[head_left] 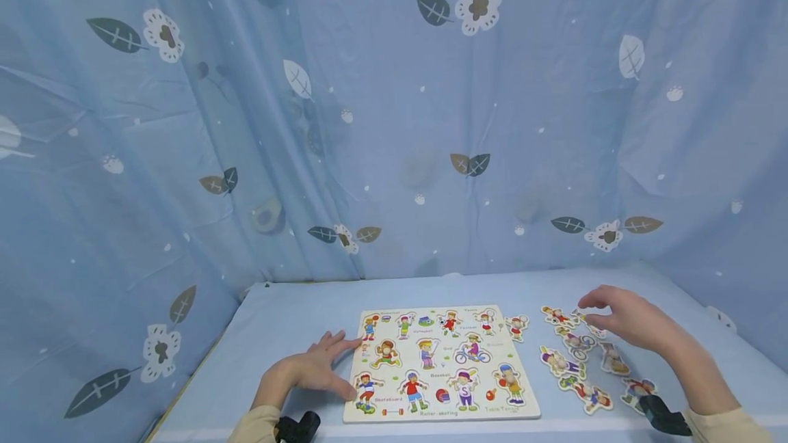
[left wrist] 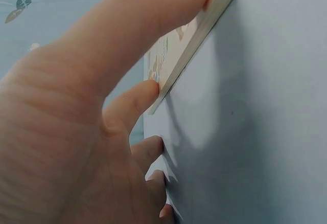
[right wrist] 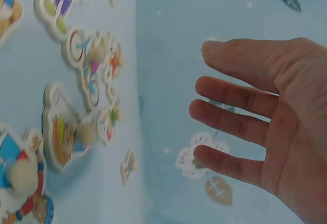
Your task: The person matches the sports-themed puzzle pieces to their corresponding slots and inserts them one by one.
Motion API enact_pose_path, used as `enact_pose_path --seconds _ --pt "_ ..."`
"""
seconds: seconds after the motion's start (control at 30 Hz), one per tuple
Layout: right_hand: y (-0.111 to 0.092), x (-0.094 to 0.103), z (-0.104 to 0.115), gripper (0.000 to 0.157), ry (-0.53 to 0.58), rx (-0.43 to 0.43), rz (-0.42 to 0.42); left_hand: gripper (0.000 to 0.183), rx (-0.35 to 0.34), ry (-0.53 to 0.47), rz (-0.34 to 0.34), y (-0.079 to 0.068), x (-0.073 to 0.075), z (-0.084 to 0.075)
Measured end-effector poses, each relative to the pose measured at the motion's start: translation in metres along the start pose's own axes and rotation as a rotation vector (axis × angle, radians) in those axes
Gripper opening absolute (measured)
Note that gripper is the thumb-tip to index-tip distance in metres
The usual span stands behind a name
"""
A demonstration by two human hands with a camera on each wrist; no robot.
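A flat wooden puzzle board [head_left: 410, 362] printed with children playing sports lies in the middle of the table. At its left edge, my left hand [head_left: 317, 364] has its fingers spread; the thumb [left wrist: 153, 4] and index fingertip touch the board's rim. My right hand [head_left: 634, 320] hovers over loose puzzle pieces at the right, fingers loosely bent, nothing between them. Below it lie a cyclist piece [head_left: 579, 345] and a piece [head_left: 614, 359] partly under the hand's shadow side. In the right wrist view, round knobs show on pieces such as the cyclist piece [right wrist: 92, 63].
One tennis-player piece [head_left: 517, 327] lies just right of the board. Several others, such as a purple-clad figure [head_left: 561, 363] and a red-and-blue one [head_left: 594, 398], lie scattered near the right arm. A blue patterned curtain [head_left: 394, 122] hangs behind the table.
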State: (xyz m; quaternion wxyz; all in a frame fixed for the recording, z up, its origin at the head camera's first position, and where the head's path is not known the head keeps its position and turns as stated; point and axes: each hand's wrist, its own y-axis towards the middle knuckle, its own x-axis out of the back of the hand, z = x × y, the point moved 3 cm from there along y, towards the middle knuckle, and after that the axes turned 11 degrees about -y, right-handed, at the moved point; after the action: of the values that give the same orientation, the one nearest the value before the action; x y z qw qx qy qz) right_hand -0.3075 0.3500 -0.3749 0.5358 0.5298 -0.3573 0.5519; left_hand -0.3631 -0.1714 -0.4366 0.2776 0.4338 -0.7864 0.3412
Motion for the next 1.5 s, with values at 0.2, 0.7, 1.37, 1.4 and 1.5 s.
enact_pose_path --seconds 0.2,0.7,1.37,1.4,1.5 --pt "-0.002 -0.003 -0.018 0.031 0.0 -0.014 0.05 0.096 -0.002 0.006 0.019 0.002 -0.001 0.003" --pt "-0.008 -0.028 -0.037 0.025 0.071 -0.135 0.191 0.101 -0.03 0.007 0.011 0.001 0.0 0.005" --pt "-0.006 -0.044 -0.036 0.007 0.009 -0.165 0.29 0.095 -0.034 0.021 0.009 -0.001 0.001 0.002" --pt "-0.006 -0.044 -0.037 0.007 0.006 -0.163 0.287 0.094 -0.036 0.027 0.007 -0.001 0.001 0.001" --pt "-0.006 -0.044 -0.038 0.007 0.0 -0.157 0.283 0.093 -0.035 0.034 0.001 -0.001 0.001 0.001"
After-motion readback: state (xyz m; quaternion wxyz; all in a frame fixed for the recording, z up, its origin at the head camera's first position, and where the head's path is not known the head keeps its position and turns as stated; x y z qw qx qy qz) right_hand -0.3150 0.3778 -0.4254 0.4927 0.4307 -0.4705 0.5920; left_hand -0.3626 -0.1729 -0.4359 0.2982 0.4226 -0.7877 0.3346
